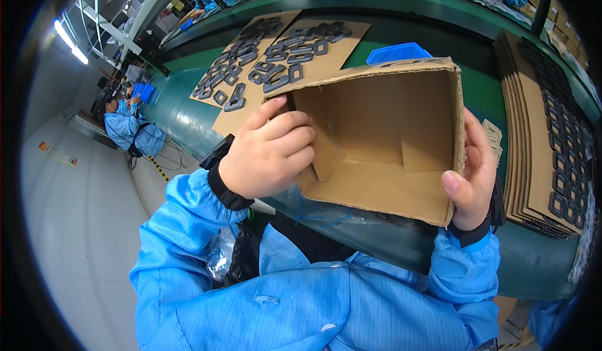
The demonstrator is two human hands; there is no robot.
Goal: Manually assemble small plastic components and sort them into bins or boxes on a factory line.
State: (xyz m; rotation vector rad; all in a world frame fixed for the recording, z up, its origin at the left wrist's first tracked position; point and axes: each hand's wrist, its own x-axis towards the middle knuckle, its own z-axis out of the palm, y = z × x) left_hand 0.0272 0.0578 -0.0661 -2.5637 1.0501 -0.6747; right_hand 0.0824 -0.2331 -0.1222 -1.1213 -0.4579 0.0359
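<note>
A brown cardboard box [382, 194] is held up in front of me, tilted so its open side faces me. Its inside looks bare, with a flap or folded piece standing against the inner left wall. At the left rim, the fingers of my left hand [271, 145] are curled round the edge of the cardboard. My right hand [473, 172] grips the right wall, with the thumb in front at the rim and the fingers along the outside. Both wrists carry black bands.
Black rectangular frame-shaped parts [295, 55] lie on flat cardboard sheets [338, 40] behind the box. More parts [558, 138] line a stack of cardboard sheets [515, 131] at the right. A blue bin [398, 52] stands beyond the box on the green table [188, 125]. Co-workers [128, 122] sit farther off.
</note>
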